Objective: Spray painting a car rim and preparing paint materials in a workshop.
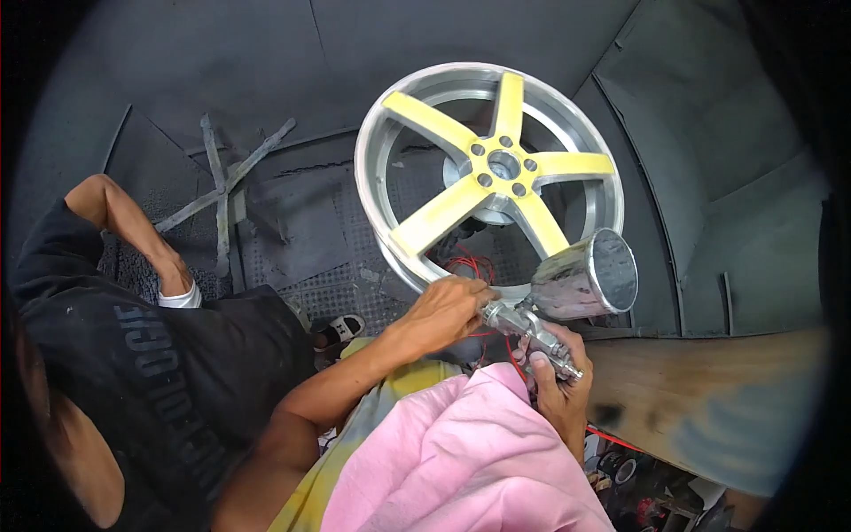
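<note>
Seen from the head camera, the right hand (560, 383) grips a metal spray gun (541, 335) below a yellow-spoked alloy wheel (489, 170). The left hand (452, 306) closes its fingers on the gun's front end. Another person in black (133, 355) crouches at left.

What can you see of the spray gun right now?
The spray gun is bare shiny metal, with a wide open cup on top, tilted so its mouth faces right. The right hand grips its handle from below, a finger on the body. The left hand pinches the front end, where the nozzle is hidden. It is held just below the rim of the yellow-spoked wheel, above a pink cloth.
</note>
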Tool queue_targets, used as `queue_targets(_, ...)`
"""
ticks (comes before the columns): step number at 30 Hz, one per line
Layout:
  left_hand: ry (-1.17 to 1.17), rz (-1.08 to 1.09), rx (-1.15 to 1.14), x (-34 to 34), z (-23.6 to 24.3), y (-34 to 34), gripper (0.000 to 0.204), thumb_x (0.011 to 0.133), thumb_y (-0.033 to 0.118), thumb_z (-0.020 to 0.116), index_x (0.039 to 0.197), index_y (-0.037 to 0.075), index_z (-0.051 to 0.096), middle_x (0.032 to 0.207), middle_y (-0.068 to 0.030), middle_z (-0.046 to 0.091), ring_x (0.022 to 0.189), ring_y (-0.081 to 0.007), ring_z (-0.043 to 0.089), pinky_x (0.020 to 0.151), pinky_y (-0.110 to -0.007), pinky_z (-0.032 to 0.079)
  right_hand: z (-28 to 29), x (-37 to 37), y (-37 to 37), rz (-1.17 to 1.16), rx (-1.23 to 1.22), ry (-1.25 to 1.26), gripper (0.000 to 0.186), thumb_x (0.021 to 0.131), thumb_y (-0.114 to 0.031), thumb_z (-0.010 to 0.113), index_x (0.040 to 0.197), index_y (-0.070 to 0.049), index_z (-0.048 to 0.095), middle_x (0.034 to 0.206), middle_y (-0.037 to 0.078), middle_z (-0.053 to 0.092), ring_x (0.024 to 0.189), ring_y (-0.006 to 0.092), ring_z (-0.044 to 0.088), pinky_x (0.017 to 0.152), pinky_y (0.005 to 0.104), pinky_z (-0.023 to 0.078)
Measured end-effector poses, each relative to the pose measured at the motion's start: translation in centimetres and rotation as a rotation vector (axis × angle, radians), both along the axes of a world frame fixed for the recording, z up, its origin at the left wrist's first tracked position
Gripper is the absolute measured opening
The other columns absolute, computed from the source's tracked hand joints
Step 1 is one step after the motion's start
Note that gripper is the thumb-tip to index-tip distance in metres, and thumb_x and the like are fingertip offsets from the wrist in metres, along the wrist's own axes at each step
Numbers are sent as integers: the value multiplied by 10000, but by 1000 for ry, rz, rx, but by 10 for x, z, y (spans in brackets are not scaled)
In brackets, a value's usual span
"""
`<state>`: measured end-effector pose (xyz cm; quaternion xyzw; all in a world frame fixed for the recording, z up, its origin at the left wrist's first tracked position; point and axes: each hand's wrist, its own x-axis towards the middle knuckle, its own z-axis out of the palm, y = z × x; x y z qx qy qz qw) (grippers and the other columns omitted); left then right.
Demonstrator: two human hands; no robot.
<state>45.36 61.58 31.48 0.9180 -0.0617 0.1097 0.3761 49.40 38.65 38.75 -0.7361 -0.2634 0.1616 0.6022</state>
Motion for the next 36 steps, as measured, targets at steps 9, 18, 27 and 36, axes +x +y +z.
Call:
queue_targets(9,44,293,187,-15,39,84,194,921,179,696,924,-4,759,914,-150,735,933,-335,675,890,-425,490,5,9,15,20,-4,93,346,963,-104,684,1271,31,605,1013,132,722,853,147,691,772,297,534)
queue_targets(18,-31,314,150,-8,19,90,220,924,213,696,883,11,771,863,-137,733,919,-318,667,978,-504,438,17,91,81,-56,-288,-26,343,1014,-222,645,1276,-5,610,762,57,664,622,99,581,563,285,479)
queue_targets(27,-177,501,144,20,23,100,445,809,317,841,1087,-7,715,998,-182,719,889,-363,662,870,-450,511,10,142,118,-247,-370,-165,363,1037,-306,621,1232,-1,616,744,38,635,538,88,551,438,252,438)
queue_targets(36,597,378,13,88,-1,81,768,752,382,821,1262,-125,551,1161,-320,688,1108,-433,688,990,-443,542,25,96,74,-250,-307,-86,360,1029,-314,637,1243,-25,634,790,46,658,629,97,594,483,268,481)
